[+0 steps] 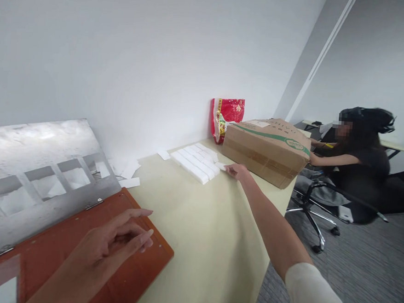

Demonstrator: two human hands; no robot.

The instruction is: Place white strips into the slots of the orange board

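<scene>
My left hand (123,240) hovers over a reddish-brown board (66,253), its fingers bent but apart and holding nothing. Hinged to the board's far edge is a raised metal plate (43,142) with a row of rectangular openings. My right hand (235,171) reaches far forward across the table, thumb and fingers pinched on a small white piece (221,165). Just left of that hand lie several rows of white, flat-looking pieces (194,162), neatly side by side. Whether they are paper or another material, I cannot tell.
A cardboard box (257,153) stands right of the rows, with a red bag (230,116) behind it against the wall. White scraps (128,169) lie behind the plate on the pale table (199,234). Another person (364,158) sits on an office chair (317,208) at right.
</scene>
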